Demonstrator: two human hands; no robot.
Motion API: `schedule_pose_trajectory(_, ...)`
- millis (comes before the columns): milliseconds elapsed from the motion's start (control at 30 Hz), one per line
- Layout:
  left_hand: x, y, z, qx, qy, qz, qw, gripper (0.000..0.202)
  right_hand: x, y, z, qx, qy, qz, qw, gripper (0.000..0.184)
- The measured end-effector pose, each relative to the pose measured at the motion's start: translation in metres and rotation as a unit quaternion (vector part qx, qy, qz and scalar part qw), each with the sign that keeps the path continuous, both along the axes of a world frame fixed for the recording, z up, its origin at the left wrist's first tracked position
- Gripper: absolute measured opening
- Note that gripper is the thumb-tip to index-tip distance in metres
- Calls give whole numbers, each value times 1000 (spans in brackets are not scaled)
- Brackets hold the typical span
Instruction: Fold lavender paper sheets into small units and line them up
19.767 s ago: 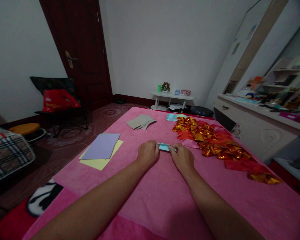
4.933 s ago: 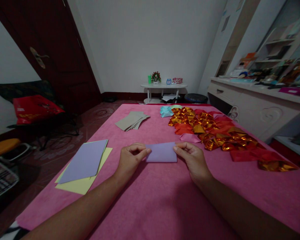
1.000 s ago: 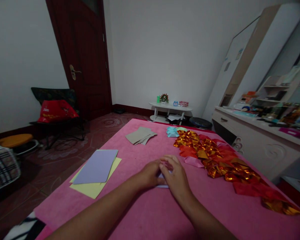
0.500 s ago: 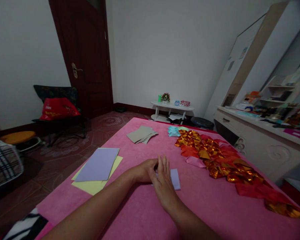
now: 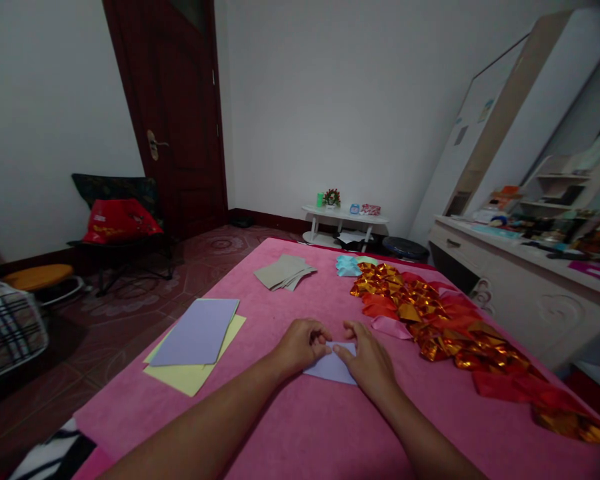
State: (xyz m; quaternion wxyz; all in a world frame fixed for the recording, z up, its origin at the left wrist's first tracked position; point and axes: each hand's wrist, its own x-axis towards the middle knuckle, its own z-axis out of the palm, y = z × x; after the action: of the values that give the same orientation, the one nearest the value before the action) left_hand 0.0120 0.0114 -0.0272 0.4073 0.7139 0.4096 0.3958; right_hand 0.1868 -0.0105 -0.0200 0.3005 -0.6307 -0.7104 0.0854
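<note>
A small folded sheet of lavender paper [image 5: 330,371] lies on the pink cloth in front of me. My left hand [image 5: 303,345] is closed at its far left edge, thumb and fingertips pinching there. My right hand [image 5: 373,360] grips the far right edge, its thumb on top of the paper and its fingers curled beyond. The two thumbs are close together near the far edge. Part of the paper's right side is hidden under my right hand.
Lavender sheets [image 5: 197,331] lie over yellow sheets [image 5: 187,381] at left. Grey paper pieces [image 5: 285,271] are farther back. Folded gold foil pieces [image 5: 405,293], with red, pink and blue ones, line the right side of the pink-covered surface [image 5: 270,427].
My right hand has moved off the left hand to the paper's right side. The hands are now apart, and more of the lavender paper shows between them.
</note>
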Motion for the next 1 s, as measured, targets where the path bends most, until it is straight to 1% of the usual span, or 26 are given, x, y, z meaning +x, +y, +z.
schedule_pose_trajectory(67, 1, -2, 3, -1, -2, -2, 1000, 20, -2, 2, 2, -17, 16, -4, 1000, 34)
schedule_pose_trajectory(133, 0, -3, 5, 1, 0, 2, 1000, 20, -2, 2, 4, -41, 37, -3, 998, 20)
schedule_pose_trajectory(200, -2, -3, 7, 29, 10, 21, 999, 20, -1, 1, 5, -53, 91, 11, 994, 12)
schedule_pose_trajectory(267, -3, -1, 7, 63, -4, 59, 996, 27, 1, -1, 6, -38, 183, 30, 982, 16)
schedule_pose_trajectory(300, -3, 0, 7, 65, -27, 82, 994, 34, 2, -1, 6, -25, 235, 34, 971, 20)
schedule_pose_trajectory(367, -3, 2, 7, 28, -99, 111, 988, 47, 4, -2, 7, -1, 330, 22, 944, 26)
schedule_pose_trajectory(400, -3, 3, 8, -3, -133, 112, 985, 49, 6, -2, 7, 5, 370, 10, 929, 29)
schedule_pose_trajectory(467, -2, 1, 9, -53, -164, 82, 982, 43, 9, -1, 6, 11, 438, -3, 899, 32)
schedule_pose_trajectory(533, 1, -5, 13, -78, -162, 18, 983, 40, 11, 0, 5, 15, 485, -5, 874, 33)
schedule_pose_trajectory(600, 4, -12, 16, -95, -163, -40, 981, 40, 12, 1, 3, 13, 513, -4, 859, 32)
schedule_pose_trajectory(667, 8, -19, 20, -116, -176, -71, 975, 40, 12, 0, 4, 5, 534, 0, 845, 31)
schedule_pose_trajectory(700, 10, -21, 21, -121, -180, -71, 974, 41, 11, -1, 6, 2, 550, 7, 835, 31)
schedule_pose_trajectory(767, 14, -25, 24, -119, -194, -36, 973, 42, 9, -4, 11, 1, 590, 32, 807, 29)
schedule_pose_trajectory(833, 18, -26, 26, -108, -228, 34, 967, 44, 5, -8, 16, -2, 621, 67, 781, 31)
schedule_pose_trajectory(867, 19, -27, 27, -101, -250, 74, 960, 44, 3, -11, 18, -11, 624, 86, 777, 33)
schedule_pose_trajectory(900, 20, -27, 28, -97, -271, 109, 952, 44, 0, -12, 20, -23, 616, 103, 781, 35)
schedule_pose_trajectory(933, 22, -28, 29, -95, -287, 133, 944, 44, -3, -14, 20, -37, 597, 115, 793, 37)
schedule_pose_trajectory(1000, 26, -31, 30, -96, -306, 144, 936, 44, -11, -17, 20, -66, 547, 131, 824, 38)
